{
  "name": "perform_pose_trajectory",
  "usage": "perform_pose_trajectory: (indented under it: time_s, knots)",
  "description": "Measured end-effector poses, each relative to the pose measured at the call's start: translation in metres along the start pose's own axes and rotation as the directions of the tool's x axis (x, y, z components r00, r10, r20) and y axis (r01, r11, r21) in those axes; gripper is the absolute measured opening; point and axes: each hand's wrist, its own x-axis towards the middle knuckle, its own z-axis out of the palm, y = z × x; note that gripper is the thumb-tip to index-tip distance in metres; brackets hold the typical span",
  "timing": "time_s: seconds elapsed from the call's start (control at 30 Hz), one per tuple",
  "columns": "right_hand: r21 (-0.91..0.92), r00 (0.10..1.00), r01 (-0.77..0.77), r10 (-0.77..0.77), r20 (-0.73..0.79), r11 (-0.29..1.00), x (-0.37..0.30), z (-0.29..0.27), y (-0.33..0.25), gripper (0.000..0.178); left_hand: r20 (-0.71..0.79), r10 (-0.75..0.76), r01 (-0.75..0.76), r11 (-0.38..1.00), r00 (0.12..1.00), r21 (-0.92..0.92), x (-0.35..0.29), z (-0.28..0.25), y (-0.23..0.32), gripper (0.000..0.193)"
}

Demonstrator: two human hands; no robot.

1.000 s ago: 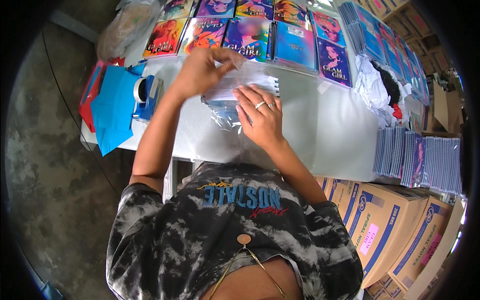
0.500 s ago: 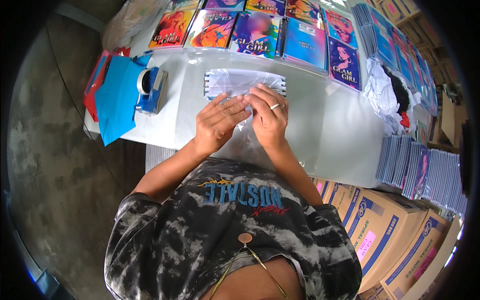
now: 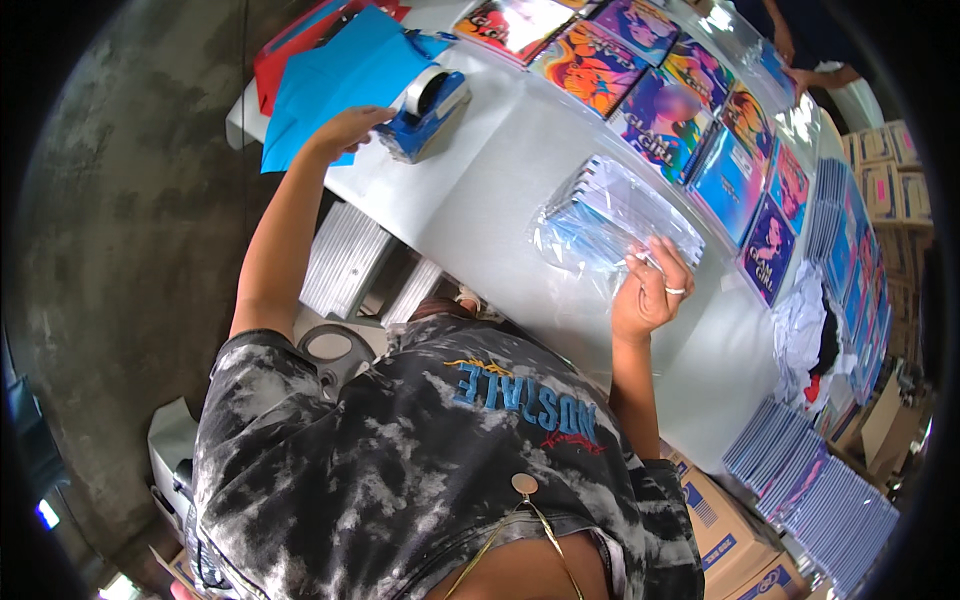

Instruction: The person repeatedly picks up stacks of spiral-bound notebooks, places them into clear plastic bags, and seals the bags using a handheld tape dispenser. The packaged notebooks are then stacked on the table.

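My left hand (image 3: pixel 352 130) reaches out over the table's left edge, fingers stretched toward a blue tape dispenser (image 3: pixel 425 130) that carries a roll of tape. The fingertips are at the dispenser's near side; whether they touch it I cannot tell. In front of me lies a stack of spiral notebooks (image 3: pixel 632 200) with white page edges, loosely wrapped in a clear plastic bag (image 3: pixel 570 240). My right hand (image 3: pixel 652 290), a ring on one finger, pinches the plastic at the stack's near right side.
Blue sheets (image 3: pixel 335 80) and a red folder (image 3: pixel 290 55) lie beside the dispenser. Colourful notebooks (image 3: pixel 590 68) cover the far side. Crumpled white paper (image 3: pixel 800 325), notebook stacks (image 3: pixel 810 495) and cartons (image 3: pixel 725 520) are at right. Another person's hand (image 3: pixel 800 80) shows at the far right.
My left hand has left the wrapped stack and moved left to the tape dispenser. My right hand still holds the plastic. The view has turned, so the table appears tilted.
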Motion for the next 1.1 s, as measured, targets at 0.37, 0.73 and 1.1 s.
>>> perform_pose_trajectory:
  time_s: [0.37,0.73,1.1]
  knots:
    - [-0.041,1.000,0.016,-0.015,0.011,0.999,-0.004,0.002,0.001,0.020,0.179,0.363,-0.204,0.795,0.914,-0.571,-0.024,0.011,-0.080,0.026]
    - [-0.025,1.000,0.028,-0.028,-0.007,0.999,-0.001,0.003,0.001,0.020,0.037,0.635,-0.387,0.514,0.772,-0.766,-0.200,0.160,0.139,0.033]
    - [-0.167,0.727,-0.052,0.152,0.670,0.985,0.056,-0.045,-0.025,0.057,0.193,0.206,-0.107,0.898,0.959,-0.427,-0.140,0.249,0.083,0.043]
